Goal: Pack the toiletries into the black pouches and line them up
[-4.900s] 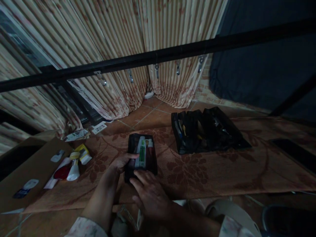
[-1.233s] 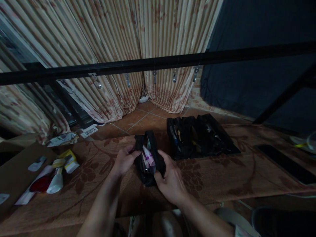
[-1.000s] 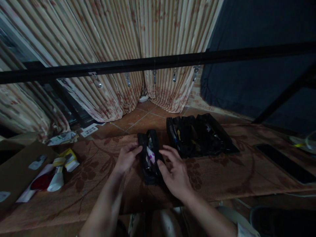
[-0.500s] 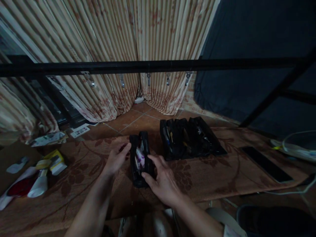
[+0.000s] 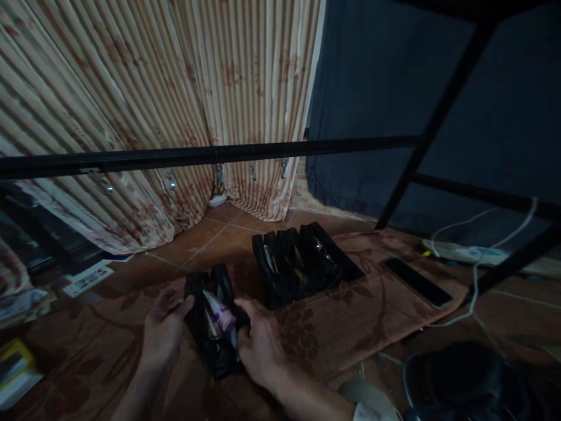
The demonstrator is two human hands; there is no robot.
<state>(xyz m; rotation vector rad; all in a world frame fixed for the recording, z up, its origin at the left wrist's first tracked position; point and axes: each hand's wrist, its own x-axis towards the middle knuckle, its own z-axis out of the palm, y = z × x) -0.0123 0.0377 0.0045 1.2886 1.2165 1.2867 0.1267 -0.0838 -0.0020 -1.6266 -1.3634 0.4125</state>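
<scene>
A small black pouch (image 5: 218,363) lies on the brown patterned cloth, its top spread apart. My left hand (image 5: 164,327) grips its left wall, thumb at the upper rim. On the opposite side my right hand (image 5: 263,345) holds the right wall, its thumb and forefinger at the rim. Inside the pouch, a white and purple tube with a pink cap (image 5: 224,317) leans among other slim items too dark to name. To the right stands a black organizer (image 5: 284,289) with several compartments, apart from my hands. Slim items and something shiny show in it.
A dark flat phone-like slab (image 5: 416,282) rests on the cloth (image 5: 324,318) at the right, near a white cable (image 5: 474,280). At the left edge sits a yellow and white box (image 5: 17,374). A black metal bar (image 5: 245,153) crosses in front of the striped curtains (image 5: 258,76).
My view has swung to the right, so the scene sits further left. The pouch is spread wider between my hands, and the tube with its pink cap shows more fully.
</scene>
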